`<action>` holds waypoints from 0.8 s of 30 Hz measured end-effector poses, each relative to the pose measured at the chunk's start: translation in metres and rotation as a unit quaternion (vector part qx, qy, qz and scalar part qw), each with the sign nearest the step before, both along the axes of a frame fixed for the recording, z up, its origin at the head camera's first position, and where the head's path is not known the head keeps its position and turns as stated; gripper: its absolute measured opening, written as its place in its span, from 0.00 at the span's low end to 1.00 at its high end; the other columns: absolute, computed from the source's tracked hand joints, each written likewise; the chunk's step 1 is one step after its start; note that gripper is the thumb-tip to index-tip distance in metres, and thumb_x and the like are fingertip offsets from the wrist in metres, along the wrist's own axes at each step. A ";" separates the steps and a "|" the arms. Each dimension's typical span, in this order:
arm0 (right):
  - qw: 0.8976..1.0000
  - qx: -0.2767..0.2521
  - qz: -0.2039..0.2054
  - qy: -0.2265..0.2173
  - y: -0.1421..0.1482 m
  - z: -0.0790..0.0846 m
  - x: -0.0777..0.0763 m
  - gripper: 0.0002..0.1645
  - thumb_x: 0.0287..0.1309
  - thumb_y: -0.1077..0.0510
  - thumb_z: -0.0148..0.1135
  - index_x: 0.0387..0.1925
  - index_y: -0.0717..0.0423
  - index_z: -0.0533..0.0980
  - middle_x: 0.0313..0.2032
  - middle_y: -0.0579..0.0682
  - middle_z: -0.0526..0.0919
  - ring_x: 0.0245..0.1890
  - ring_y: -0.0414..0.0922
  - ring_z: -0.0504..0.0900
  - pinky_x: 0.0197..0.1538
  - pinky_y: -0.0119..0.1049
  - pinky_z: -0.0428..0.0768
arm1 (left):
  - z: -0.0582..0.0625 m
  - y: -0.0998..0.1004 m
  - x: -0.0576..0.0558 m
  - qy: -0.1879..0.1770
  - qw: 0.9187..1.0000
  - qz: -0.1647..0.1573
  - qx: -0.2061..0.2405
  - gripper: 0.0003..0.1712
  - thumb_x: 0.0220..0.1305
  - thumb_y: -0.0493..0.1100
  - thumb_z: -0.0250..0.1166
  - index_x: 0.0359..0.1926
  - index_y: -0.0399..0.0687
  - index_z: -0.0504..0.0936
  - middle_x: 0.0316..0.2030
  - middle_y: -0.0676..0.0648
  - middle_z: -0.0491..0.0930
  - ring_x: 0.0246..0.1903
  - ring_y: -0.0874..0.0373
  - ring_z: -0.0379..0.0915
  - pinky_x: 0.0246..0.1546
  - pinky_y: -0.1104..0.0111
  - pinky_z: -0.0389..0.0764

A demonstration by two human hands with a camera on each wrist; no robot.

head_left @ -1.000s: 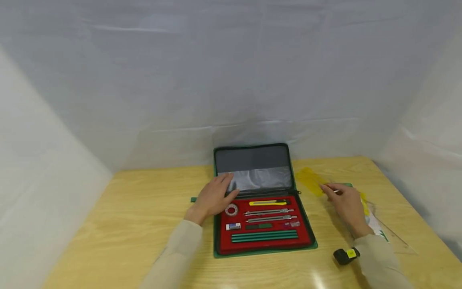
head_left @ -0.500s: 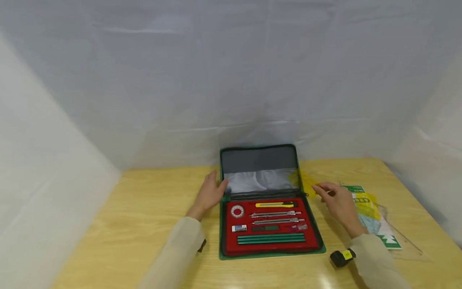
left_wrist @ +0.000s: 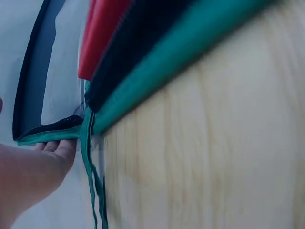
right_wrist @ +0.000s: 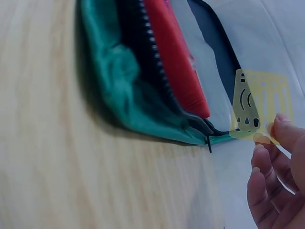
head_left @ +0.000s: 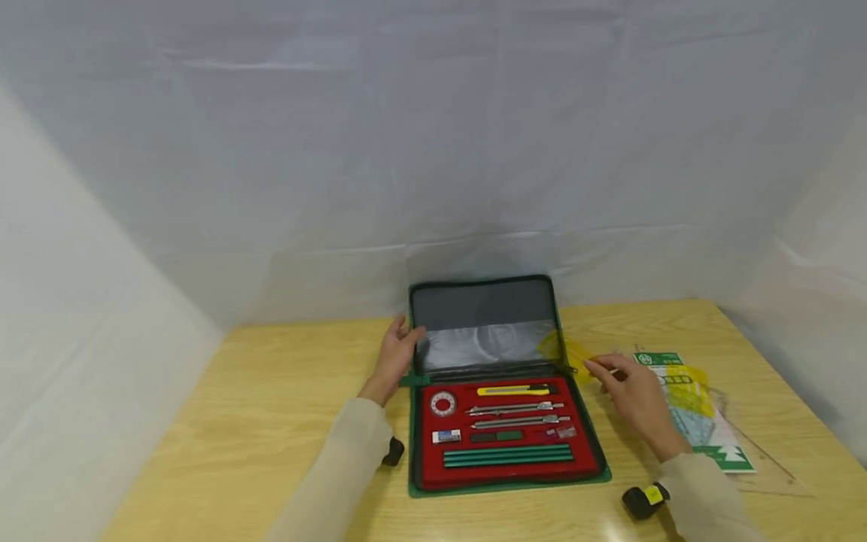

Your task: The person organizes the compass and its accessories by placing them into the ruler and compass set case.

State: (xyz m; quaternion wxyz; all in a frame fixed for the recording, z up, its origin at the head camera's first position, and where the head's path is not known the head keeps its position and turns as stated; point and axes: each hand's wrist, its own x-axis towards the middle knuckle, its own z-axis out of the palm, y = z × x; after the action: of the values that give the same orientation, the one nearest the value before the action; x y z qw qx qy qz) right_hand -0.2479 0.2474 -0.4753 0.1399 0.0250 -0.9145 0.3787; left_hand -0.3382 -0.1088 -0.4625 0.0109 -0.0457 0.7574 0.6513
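A green zippered drawing-set case [head_left: 605, 476] lies open on the table, its lid [head_left: 484, 302] raised at the back with a clear pocket [head_left: 488, 342] inside. My left hand [head_left: 391, 363] holds the lid's left edge, fingers going behind it in the left wrist view. Between thumb and fingers, my right hand [head_left: 637, 395] pinches a thin yellow see-through stencil [right_wrist: 269, 95]. The stencil overlaps the lid's right edge in the head view. The red insert [head_left: 501, 474] carries a yellow cutter [head_left: 515, 390], compasses [head_left: 515, 409], an eraser [head_left: 446, 436] and green pencils [head_left: 508, 455].
To the right lie a green-and-white sheet [head_left: 734, 457], another yellow stencil [head_left: 694, 388] and a clear set square [head_left: 779, 482]. A white sheet wall [head_left: 474, 150] stands behind the table [head_left: 271, 421].
My left hand has drawn back from the inside of the case to the lid's left edge. My right hand has brought the yellow stencil leftward to the lid.
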 end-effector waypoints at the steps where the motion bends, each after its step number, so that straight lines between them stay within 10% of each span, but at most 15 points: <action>1: 1.000 0.000 0.000 0.004 0.000 -0.001 0.000 0.24 0.59 0.37 0.48 0.43 0.49 0.77 0.35 0.50 0.79 0.27 0.45 0.76 0.28 0.38 0.75 | 0.000 0.000 -0.001 0.001 1.000 0.008 0.017 0.40 0.61 0.49 0.55 0.68 0.40 0.48 0.56 0.37 0.66 0.39 0.56 0.70 0.42 0.65 0.71; 5: 1.000 -0.005 0.008 0.008 -0.002 -0.001 -0.002 0.24 0.60 0.38 0.47 0.44 0.50 0.76 0.34 0.51 0.79 0.26 0.45 0.76 0.26 0.37 0.75 | 0.000 0.000 -0.007 0.011 0.995 0.043 0.094 0.37 0.59 0.46 0.57 0.66 0.41 0.53 0.38 0.45 0.69 0.17 0.65 0.52 0.23 0.71 0.60; 13: 0.998 -0.026 0.055 0.000 -0.007 0.005 -0.002 0.24 0.61 0.39 0.47 0.48 0.50 0.74 0.34 0.54 0.76 0.26 0.48 0.75 0.25 0.37 0.75 | 0.013 0.000 -0.010 0.028 0.988 0.038 0.148 0.29 0.59 0.45 0.56 0.61 0.42 0.64 0.52 0.47 0.65 0.36 0.58 0.59 0.33 0.68 0.64; 19: 0.997 -0.024 0.075 0.006 -0.017 0.014 -0.004 0.24 0.61 0.39 0.46 0.48 0.49 0.74 0.32 0.55 0.76 0.23 0.47 0.74 0.24 0.37 0.75 | 0.028 -0.003 -0.010 0.062 0.981 0.016 0.183 0.17 0.61 0.51 0.56 0.42 0.45 0.64 0.35 0.50 0.61 0.29 0.59 0.53 0.30 0.69 0.60; 24: 0.995 -0.001 0.093 0.042 -0.026 0.020 -0.008 0.19 0.62 0.41 0.47 0.44 0.45 0.76 0.28 0.50 0.77 0.18 0.43 0.73 0.23 0.35 0.74 | 0.046 -0.005 -0.011 0.092 0.982 0.003 0.165 0.21 0.61 0.57 0.54 0.47 0.48 0.69 0.38 0.52 0.64 0.31 0.60 0.57 0.31 0.69 0.62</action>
State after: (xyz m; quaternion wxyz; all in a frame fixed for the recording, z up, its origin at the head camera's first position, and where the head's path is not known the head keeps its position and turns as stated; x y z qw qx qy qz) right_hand -0.2560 0.2211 -0.4551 0.1424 0.1251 -0.9011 0.3900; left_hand -0.3492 -0.1141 -0.4167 -0.0534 0.0141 0.6371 0.7688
